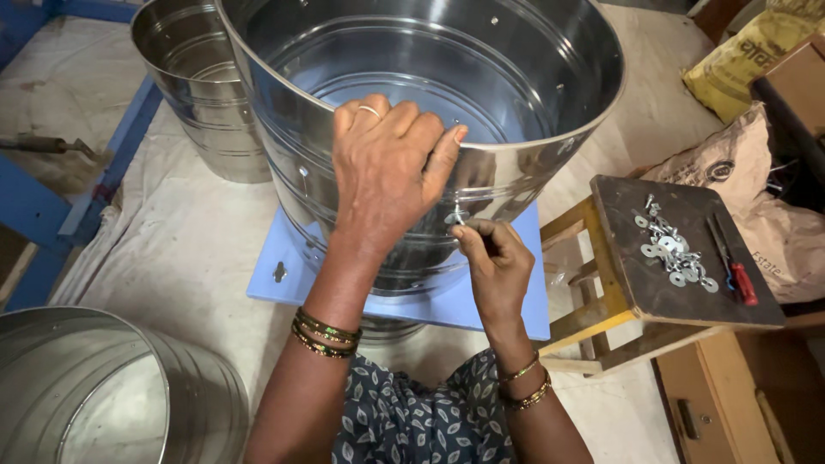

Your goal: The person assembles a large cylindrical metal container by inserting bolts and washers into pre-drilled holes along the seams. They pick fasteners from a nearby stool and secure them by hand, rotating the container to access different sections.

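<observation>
Nearest, at the bottom left, lies 1 open steel drum (103, 387) on its side on the cloth-covered floor (189, 249). Beside it come the person's 2 forearms, each with bangles at the wrist.

The right hand (494, 262) is just below the rim of the big tub (533, 77), its fingers (473, 230) pressed together, pinching a small screw (455, 216) against the tub's outer wall. The left hand (387, 163) hooks over the rim right above it: the fingers curl inside the tub, the thumb lies along the outside, near the screw. There is 1 ring on a finger.

The tub stands upright on a light blue board (447, 301), in the middle of the view, with small holes dotted round its wall.

To the right stands a wooden stool (627, 258) with a dark top. On it lie a heap of washers (675, 249) and 1 red-handled screwdriver (735, 271), well apart from both hands. Behind the stool are a brown sack (730, 163) and a yellow bag (743, 51).

Farther back on the left stands a second tub (198, 77), touching or just beside the big one; I cannot tell which. A blue frame (112, 146) runs along the left edge.
</observation>
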